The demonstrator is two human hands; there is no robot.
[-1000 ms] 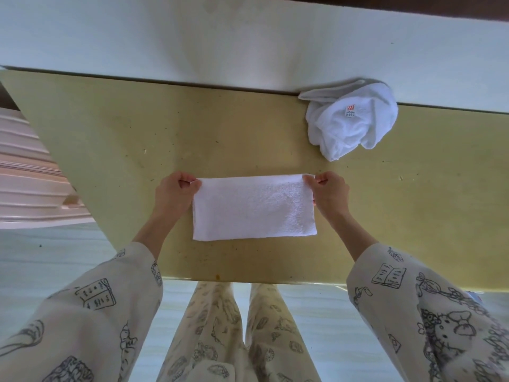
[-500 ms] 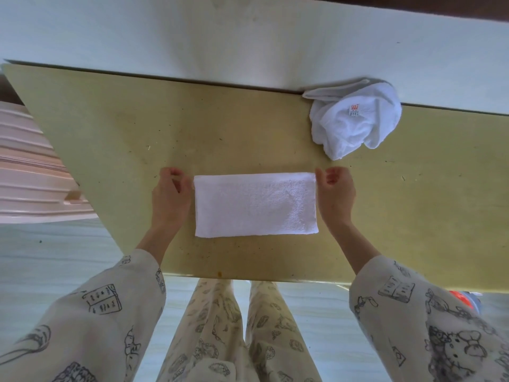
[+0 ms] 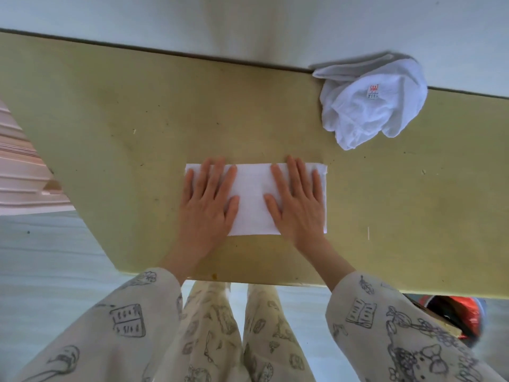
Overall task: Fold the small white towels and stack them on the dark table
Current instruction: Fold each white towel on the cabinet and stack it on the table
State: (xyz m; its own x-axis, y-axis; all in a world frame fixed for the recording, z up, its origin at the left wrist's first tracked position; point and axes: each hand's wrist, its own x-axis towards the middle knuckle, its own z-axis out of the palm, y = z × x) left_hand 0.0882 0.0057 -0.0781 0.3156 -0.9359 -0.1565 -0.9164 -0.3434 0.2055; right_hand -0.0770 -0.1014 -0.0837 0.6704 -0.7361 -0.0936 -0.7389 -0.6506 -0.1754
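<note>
Delta vs the earlier frames: both hands have moved off the short ends of the folded towel [image 3: 253,199] and onto its top face. Left hand [image 3: 208,205] lies palm down on the towel's left part, fingers straight and slightly spread, heel of the palm over the towel's near-left corner. Right hand [image 3: 298,204] mirrors it on the right part, fingers flat and pointing toward the far edge. Neither hand grips anything; both press flat. Towel itself sits as before: a flat white rectangle, long side parallel to the near edge of the bench [image 3: 110,128], about mid-width, nearer the near edge than the far one.

Towel is terry, fine nap, crisp straight edges. Crumpled towel [image 3: 371,106] sits at the far edge toward the right, bunched and lumpy, small red-printed label facing up, touching the wall [image 3: 248,26].

Bench top is matte olive-yellow, scuffed and specked. Wall is plain white. Pale floor [image 3: 41,257] below, pink ribbed object [image 3: 19,183] at left. Printed cream sleeves [image 3: 385,326] and trousers in view.
</note>
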